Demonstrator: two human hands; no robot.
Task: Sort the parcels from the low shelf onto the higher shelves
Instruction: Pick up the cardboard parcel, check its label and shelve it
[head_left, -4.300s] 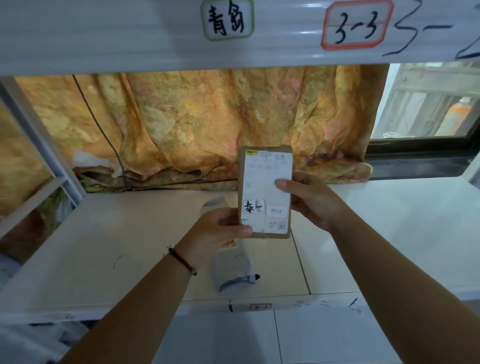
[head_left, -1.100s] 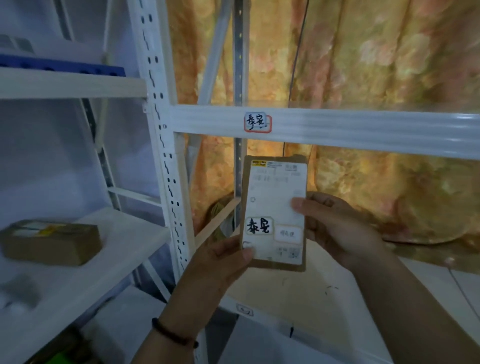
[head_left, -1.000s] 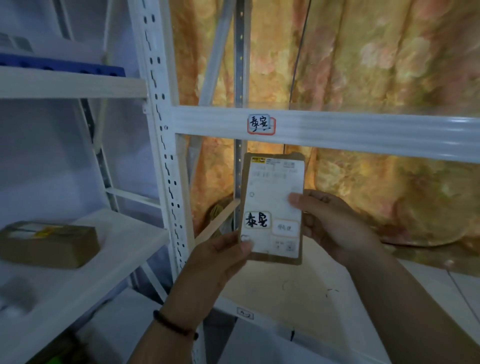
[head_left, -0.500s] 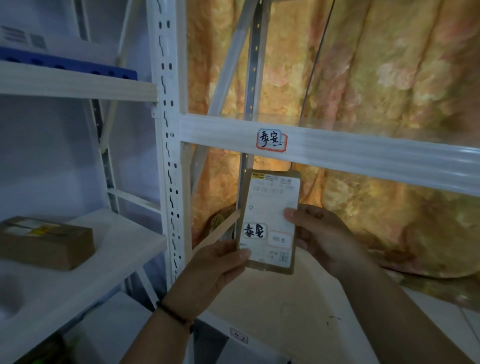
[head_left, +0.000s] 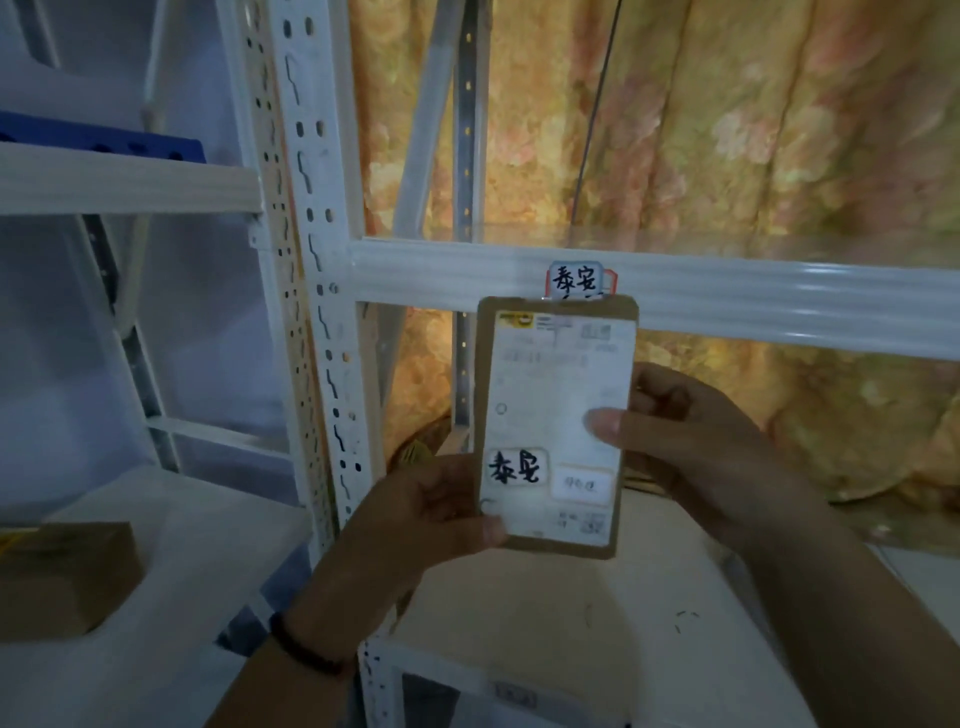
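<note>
A box (head_left: 62, 577) sat at the left shelf's front edge. The left hand (head_left: 415, 525) pinched the parcel's (head_left: 556, 426) lower corner, the right hand (head_left: 696, 441) its side, upright below the beam tag (head_left: 575, 280). Lifted carelessly, its top could catch the beam (head_left: 779, 296) and slip free.

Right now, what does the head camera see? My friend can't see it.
Two hands, left hand and right hand, hold up a flat brown parcel just below a matching handwritten shelf tag. Another brown box sits on the left shelf.
</note>
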